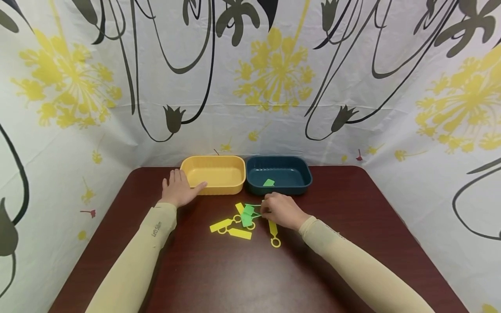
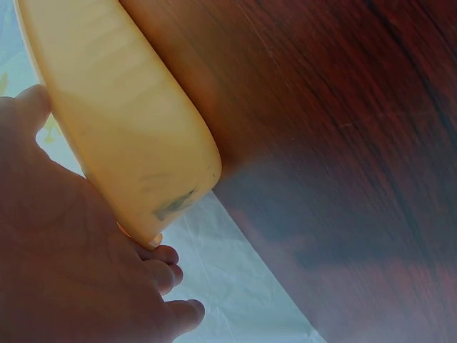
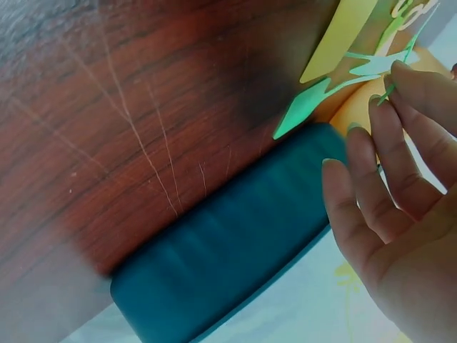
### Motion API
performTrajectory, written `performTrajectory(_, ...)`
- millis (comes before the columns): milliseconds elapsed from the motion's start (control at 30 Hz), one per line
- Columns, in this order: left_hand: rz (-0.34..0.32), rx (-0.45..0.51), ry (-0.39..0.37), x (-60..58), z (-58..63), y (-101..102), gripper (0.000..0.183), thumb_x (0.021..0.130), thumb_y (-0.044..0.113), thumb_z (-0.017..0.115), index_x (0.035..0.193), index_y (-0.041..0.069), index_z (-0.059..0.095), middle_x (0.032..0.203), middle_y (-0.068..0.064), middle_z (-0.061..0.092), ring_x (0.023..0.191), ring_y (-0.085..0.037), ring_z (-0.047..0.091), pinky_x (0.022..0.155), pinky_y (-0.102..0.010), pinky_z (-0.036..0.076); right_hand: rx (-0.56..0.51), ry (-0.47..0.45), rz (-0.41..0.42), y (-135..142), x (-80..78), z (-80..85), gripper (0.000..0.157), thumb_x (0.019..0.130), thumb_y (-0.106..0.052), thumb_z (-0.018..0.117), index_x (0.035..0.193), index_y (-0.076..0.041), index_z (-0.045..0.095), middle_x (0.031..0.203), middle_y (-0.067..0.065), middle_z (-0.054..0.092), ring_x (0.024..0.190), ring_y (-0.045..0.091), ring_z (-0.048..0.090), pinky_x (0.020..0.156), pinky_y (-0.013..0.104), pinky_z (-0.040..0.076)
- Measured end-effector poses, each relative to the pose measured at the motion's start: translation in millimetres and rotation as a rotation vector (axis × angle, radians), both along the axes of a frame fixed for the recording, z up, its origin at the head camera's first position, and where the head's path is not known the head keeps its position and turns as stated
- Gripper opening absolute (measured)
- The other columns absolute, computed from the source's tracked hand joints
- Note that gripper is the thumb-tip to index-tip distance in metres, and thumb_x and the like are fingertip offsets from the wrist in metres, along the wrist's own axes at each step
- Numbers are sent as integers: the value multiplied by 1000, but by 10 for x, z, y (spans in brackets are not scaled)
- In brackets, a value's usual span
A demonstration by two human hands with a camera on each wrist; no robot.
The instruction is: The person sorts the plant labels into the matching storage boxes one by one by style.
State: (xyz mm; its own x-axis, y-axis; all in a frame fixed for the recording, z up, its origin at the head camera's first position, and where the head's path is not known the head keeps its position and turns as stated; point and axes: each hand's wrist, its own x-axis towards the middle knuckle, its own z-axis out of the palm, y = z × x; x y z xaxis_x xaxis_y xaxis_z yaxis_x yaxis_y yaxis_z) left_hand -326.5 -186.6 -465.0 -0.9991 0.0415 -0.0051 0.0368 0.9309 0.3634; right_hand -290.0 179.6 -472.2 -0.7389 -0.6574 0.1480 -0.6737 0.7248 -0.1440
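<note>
My left hand [image 1: 178, 190] rests with spread fingers against the near left corner of a yellow plastic tray [image 1: 219, 190]; the left wrist view shows thumb and fingers along its rim. Over the table's middle, my right hand [image 1: 283, 211] pinches the thin stem of a green tag [image 3: 387, 93] between thumb and fingertips. Beside that hand lie several overlapping green tags [image 1: 247, 216] with thin stems. Yellow tags with ring ends [image 1: 240, 234] lie around them, one yellow tag [image 1: 273, 228] partly below the right hand. Another green tag [image 1: 268, 183] is inside the dark blue tray [image 1: 295, 190].
Both trays stand side by side at the back of the dark red-brown wooden table [image 1: 242, 278]. A white cloth [image 1: 235, 121] with yellow and grey flower prints hangs behind and at both sides.
</note>
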Motion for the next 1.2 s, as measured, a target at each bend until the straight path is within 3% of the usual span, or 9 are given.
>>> performTrajectory(600, 10, 3, 16, -12, -27, 12, 119, 90, 77, 44, 154, -15, 6, 160, -36, 8, 148, -51, 5, 113, -70, 5, -61, 58, -12, 58, 65, 108, 10, 83, -22, 84, 92, -24, 80, 84, -14, 61, 79, 5, 51, 65, 24, 49)
performTrajectory(900, 3, 2, -23, -128, -157, -55, 127, 85, 86, 37, 154, -14, -1, 161, -36, 0, 149, -51, -3, 112, -71, -1, -99, 59, -17, 56, 81, 155, 9, 84, -22, 84, 93, -23, 81, 85, -16, 63, 78, 4, 53, 65, 24, 49)
performTrajectory(1200, 6, 4, -15, -62, -84, -13, 121, 89, 80, 41, 154, -14, 1, 161, -35, 2, 149, -50, -1, 113, -70, 1, -119, 72, -24, 58, 73, 196, 8, 85, -24, 83, 92, -27, 80, 85, -19, 62, 79, 2, 53, 67, 22, 49)
